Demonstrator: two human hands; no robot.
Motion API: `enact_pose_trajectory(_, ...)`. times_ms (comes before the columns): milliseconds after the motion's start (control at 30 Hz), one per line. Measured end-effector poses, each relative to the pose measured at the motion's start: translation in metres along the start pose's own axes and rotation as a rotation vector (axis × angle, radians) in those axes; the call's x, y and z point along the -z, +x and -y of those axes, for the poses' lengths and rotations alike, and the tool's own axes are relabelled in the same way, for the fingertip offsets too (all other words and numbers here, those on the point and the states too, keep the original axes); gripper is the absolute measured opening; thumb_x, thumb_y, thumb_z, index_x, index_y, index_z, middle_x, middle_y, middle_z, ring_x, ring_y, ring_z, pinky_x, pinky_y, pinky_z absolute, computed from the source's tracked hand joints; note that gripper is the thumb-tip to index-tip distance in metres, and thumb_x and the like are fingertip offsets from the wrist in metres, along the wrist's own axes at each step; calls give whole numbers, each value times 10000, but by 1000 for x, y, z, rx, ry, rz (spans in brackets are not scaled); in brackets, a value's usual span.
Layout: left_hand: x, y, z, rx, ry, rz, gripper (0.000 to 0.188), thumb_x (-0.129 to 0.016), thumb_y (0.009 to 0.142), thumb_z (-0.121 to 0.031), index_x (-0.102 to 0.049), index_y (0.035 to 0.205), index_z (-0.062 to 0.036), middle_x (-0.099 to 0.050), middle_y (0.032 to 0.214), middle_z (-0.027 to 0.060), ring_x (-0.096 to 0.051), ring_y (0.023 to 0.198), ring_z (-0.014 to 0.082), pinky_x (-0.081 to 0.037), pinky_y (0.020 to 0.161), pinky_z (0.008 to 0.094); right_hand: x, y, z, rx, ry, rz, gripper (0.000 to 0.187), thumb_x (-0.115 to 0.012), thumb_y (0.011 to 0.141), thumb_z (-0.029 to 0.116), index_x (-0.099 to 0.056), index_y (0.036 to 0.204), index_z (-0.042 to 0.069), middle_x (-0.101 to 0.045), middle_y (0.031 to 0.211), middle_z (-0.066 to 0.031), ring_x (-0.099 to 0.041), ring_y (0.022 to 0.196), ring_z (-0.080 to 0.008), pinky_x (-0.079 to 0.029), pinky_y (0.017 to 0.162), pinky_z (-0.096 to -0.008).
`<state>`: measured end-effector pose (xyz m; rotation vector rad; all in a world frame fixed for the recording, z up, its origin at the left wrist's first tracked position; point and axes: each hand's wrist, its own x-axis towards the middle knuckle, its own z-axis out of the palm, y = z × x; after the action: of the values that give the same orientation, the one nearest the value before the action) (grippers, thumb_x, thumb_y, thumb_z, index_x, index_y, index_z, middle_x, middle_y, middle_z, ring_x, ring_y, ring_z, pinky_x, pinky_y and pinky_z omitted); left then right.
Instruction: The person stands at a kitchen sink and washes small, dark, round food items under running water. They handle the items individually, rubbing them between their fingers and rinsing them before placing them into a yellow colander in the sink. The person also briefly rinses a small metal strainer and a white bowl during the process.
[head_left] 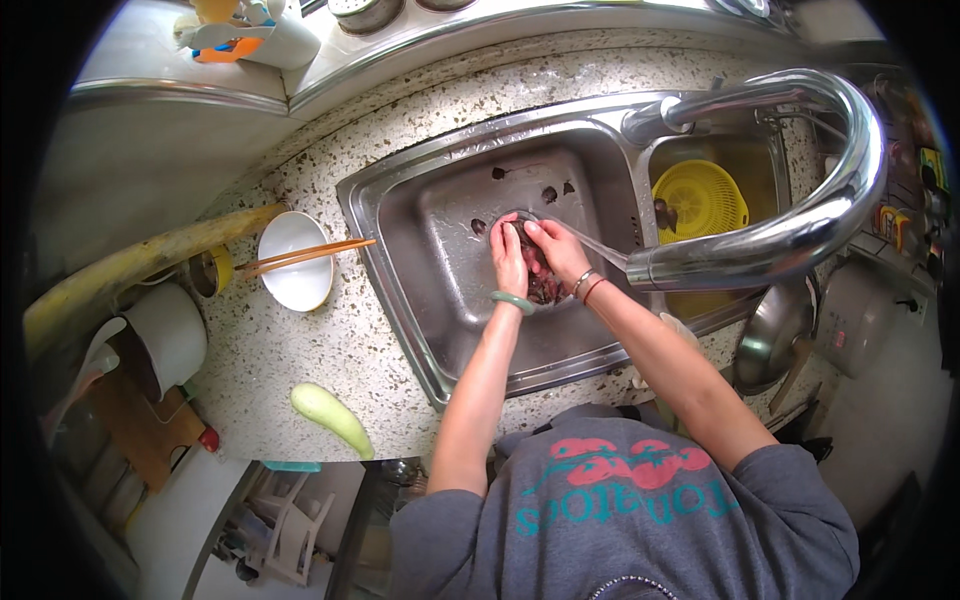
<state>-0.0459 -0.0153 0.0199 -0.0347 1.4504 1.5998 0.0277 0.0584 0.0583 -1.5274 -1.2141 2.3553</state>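
Dark, thin, wet-looking pieces are seen in the sink basin, their outlines ragged and finer detail hidden by the hands. Some are held between the left hand and the right hand, which are closed together around them beneath a stream of water; others are bunched just below the palms. Small dark scraps are scattered beyond the fingertips on the basin floor. In the smaller basin, a yellow basket is placed, with dark pieces inside. A white bowl on the surface is crossed by chopsticks.
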Motion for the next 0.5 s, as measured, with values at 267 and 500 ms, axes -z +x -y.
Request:
enact_pose_trajectory(267,-45,-24,-60,-225,558,-154,272,-410,943,-272,-489,917,-13,-588,748,143,-593,671,256,-451,604,368,6,-16,6,47,249,-36,271,-491,895,347,-549,834,89,-518,625,13,-459,502,-48,-326,417,-201)
enact_pose_trajectory(500,-37,-39,-39,-281,414,-223,214,-483,925,-196,-449,783,-39,-435,635,-12,-381,579,65,-354,529,249,2,-26,23,125,322,-136,249,-672,801,201,-588,992,65,-595,851,36,-534,703,-43,-445,609,-194)
